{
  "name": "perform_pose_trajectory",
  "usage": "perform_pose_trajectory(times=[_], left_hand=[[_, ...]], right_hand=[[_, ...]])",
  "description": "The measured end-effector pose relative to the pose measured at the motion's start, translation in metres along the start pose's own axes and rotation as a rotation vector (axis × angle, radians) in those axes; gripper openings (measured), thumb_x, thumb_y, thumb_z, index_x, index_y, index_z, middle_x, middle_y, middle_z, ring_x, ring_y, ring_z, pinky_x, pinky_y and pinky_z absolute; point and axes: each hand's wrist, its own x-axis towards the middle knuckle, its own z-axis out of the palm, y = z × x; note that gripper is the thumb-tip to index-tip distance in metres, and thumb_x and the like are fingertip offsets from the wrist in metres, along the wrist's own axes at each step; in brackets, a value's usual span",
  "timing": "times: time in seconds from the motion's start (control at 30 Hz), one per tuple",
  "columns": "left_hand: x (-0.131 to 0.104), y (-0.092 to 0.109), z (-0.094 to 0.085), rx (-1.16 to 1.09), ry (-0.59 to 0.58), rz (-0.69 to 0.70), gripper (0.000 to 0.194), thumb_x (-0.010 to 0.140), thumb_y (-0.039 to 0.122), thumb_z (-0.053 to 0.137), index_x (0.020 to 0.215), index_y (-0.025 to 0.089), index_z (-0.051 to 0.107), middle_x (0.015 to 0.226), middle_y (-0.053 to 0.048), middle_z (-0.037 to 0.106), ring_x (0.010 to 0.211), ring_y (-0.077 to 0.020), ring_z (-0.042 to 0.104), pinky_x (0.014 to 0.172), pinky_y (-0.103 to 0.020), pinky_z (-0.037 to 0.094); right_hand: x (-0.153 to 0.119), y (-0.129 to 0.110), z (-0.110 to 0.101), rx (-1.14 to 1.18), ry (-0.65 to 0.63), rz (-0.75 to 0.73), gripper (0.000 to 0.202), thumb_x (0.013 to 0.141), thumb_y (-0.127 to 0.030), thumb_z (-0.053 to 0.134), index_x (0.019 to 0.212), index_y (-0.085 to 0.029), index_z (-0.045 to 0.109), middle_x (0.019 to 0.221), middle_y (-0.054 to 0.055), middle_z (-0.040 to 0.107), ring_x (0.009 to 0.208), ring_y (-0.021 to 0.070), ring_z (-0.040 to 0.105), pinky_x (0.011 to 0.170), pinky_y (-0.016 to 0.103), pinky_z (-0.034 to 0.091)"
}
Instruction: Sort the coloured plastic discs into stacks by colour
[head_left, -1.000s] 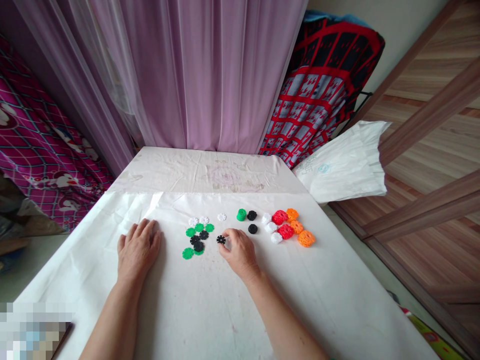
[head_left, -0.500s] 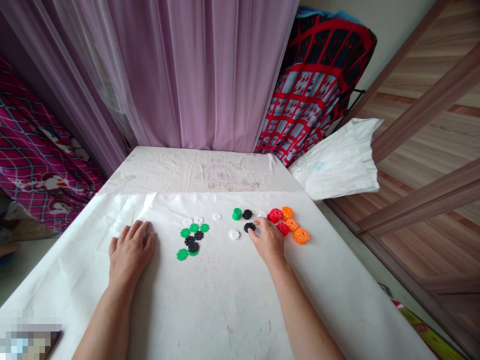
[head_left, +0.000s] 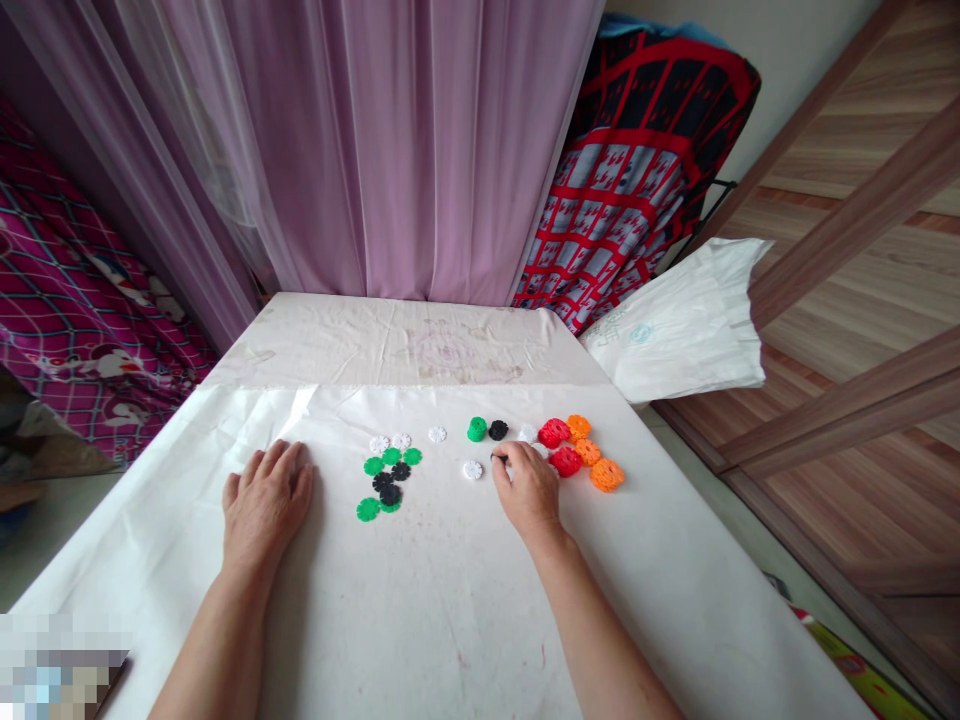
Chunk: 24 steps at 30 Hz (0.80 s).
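Single head-worn view. Looks forward and down from above the near end of the surface [head_left: 420, 620], facing straight to the far edge and the purple curtain [head_left: 427, 150] behind. Close enough to crop both near corners; far enough back to fit both far corners. Catches forearms [head_left: 225, 620] coming in at the bottom, left fingers [head_left: 272, 462] toward left edge, right fingers [head_left: 517, 455] and coloured discs [head_left: 554, 433] around mid-surface. Reaches past left edge to magenta cloth [head_left: 82, 290], past right edge to wooden panels [head_left: 847, 310]. Nearly level against far edge.
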Motion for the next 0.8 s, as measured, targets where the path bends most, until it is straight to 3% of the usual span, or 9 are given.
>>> perform_pose_trajectory(times=[0.2,0.33,0.6,0.8], left_hand=[[0.000,-0.002,0.004,-0.019,0.010,-0.006,0.049,0.097,0.041,0.033,0.136,0.022,0.055,0.150,-0.010,0.048,0.141,-0.0311,0.037,0.115,-0.054,0.026],[-0.002,-0.001,0.004,-0.026,0.024,-0.013,0.047,0.096,0.039,0.036,0.136,0.024,0.055,0.150,-0.008,0.049,0.141,-0.0296,0.037,0.116,-0.053,0.023],[-0.005,0.005,-0.003,-0.046,0.009,-0.022,0.049,0.096,0.039,0.033,0.137,0.021,0.055,0.151,-0.010,0.047,0.141,-0.0308,0.036,0.116,-0.054,0.023],[-0.005,0.005,-0.003,-0.042,0.017,-0.018,0.048,0.097,0.040,0.032,0.137,0.024,0.054,0.151,-0.009,0.048,0.141,-0.0296,0.036,0.116,-0.052,0.023]], right_hand=[[0.003,-0.069,0.017,0.129,-0.336,-0.178,0.021,0.086,-0.012,0.054,0.095,-0.025,0.068,0.101,0.002,0.070,0.094,0.0167,0.063,0.083,0.027,0.044],[0.011,-0.098,0.027,0.115,-0.476,-0.226,0.022,0.088,-0.018,0.057,0.106,-0.026,0.068,0.109,0.003,0.068,0.100,0.0183,0.061,0.084,0.028,0.045],[0.020,-0.110,0.036,0.049,-0.534,-0.121,0.028,0.086,-0.020,0.058,0.113,-0.024,0.064,0.109,0.007,0.068,0.100,0.0213,0.063,0.079,0.030,0.046],[0.009,-0.095,0.034,0.146,-0.477,-0.042,0.035,0.078,-0.017,0.061,0.112,-0.023,0.061,0.101,0.005,0.071,0.092,0.0201,0.066,0.077,0.029,0.046]])
